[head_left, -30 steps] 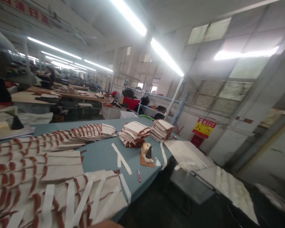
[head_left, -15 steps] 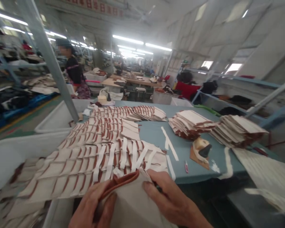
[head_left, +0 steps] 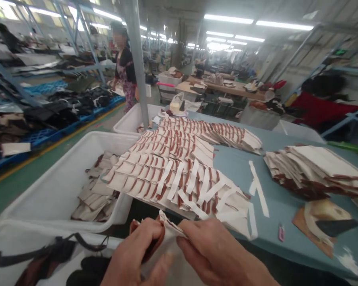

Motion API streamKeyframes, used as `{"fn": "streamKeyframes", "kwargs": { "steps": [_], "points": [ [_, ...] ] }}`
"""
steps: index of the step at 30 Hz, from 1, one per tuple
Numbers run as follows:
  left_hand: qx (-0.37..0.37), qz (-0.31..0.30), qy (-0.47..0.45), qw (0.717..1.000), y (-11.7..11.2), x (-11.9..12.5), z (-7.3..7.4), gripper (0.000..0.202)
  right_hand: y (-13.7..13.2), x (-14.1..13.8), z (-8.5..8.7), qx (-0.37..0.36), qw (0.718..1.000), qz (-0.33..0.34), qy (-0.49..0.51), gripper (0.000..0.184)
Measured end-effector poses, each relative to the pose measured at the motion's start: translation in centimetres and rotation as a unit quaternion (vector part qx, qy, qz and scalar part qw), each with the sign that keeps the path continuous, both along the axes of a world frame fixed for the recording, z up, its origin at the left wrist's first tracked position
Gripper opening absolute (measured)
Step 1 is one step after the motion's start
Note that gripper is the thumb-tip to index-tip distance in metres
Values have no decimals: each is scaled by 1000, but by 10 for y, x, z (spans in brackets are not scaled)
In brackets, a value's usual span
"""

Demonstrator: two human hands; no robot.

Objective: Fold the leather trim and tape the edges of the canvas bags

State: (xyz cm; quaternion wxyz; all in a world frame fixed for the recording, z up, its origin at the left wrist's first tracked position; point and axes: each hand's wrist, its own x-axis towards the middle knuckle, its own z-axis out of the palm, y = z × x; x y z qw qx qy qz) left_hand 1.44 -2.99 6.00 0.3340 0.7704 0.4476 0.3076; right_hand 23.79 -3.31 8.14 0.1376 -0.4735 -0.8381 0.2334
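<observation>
Both my hands hold one cream fabric piece with a brown trim (head_left: pixel 170 235) at the bottom of the view, just in front of the table's near edge. My left hand (head_left: pixel 137 254) pinches its brown-trimmed left side with closed fingers. My right hand (head_left: pixel 217 254) grips its right side, fingers curled over the cloth. Just beyond lie overlapping rows of cream pieces with brown trim (head_left: pixel 179 163) on the teal table (head_left: pixel 286 210), some with white strips (head_left: pixel 197 186) laid across them.
A white bin (head_left: pixel 62 186) holding similar pieces stands at the left, another bin (head_left: pixel 24 242) nearer with dark straps. Stacks of cream pieces (head_left: pixel 313 169) lie at the right, beside a glue pot on a brown pad (head_left: pixel 325 222). A grey post (head_left: pixel 135 59) rises behind; a person (head_left: pixel 125 67) stands beyond it.
The view has swung left and down, bringing the white bins into sight. My hands have bunched the fabric piece closer together, fingers meeting at its top edge.
</observation>
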Motion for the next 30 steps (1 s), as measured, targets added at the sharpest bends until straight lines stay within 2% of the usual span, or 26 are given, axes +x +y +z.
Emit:
{"fn": "streamKeyframes", "kwargs": {
  "steps": [2, 5, 7, 9, 10, 12, 14, 18, 21, 23, 25, 27, 30],
  "points": [
    [-70, 30, 15, 997, -1, 0, -1, 26, 3, -11, -7, 11, 997, 19, -69, 14],
    [-163, 65, 8, 985, 0, 1, -7, 32, 4, -20, -14, 13, 989, 55, -136, 15],
    [-188, 59, -8, 980, 0, 2, -10, 31, 5, -20, -17, -4, 993, 55, -106, 13],
    [-188, 44, -33, 981, 0, 2, -10, 30, 6, -15, -17, -58, 998, 20, -11, 6],
    [-184, 38, -44, 981, -1, 1, -9, 31, 8, -13, -17, -98, 994, -2, 49, 10],
    [-174, 38, -51, 983, -4, 1, -7, 31, 11, -10, -15, -198, 965, -37, 166, 22],
    [-161, 38, -40, 985, -7, 1, -6, 27, 17, -10, -13, -279, 927, -58, 245, 25],
    [-155, 45, -14, 987, -11, 2, -2, 24, 28, -17, -17, -355, 884, -74, 294, 26],
    [-174, 62, -11, 983, -11, 1, 1, 29, 35, -20, -28, -424, 835, -45, 347, 34],
    [-190, 44, -21, 980, -9, -1, 0, 33, 38, -21, -36, -472, 792, -15, 388, 48],
    [-197, 32, -34, 979, -8, -5, -3, 36, 40, -22, -43, -507, 760, 8, 406, 62],
    [-195, 31, -51, 979, -9, -7, -6, 36, 40, -24, -48, -524, 746, 17, 410, 68],
    [-179, 48, -80, 979, -12, -11, -10, 35, 39, -29, -50, -532, 742, 20, 409, 69]
  ]
}}
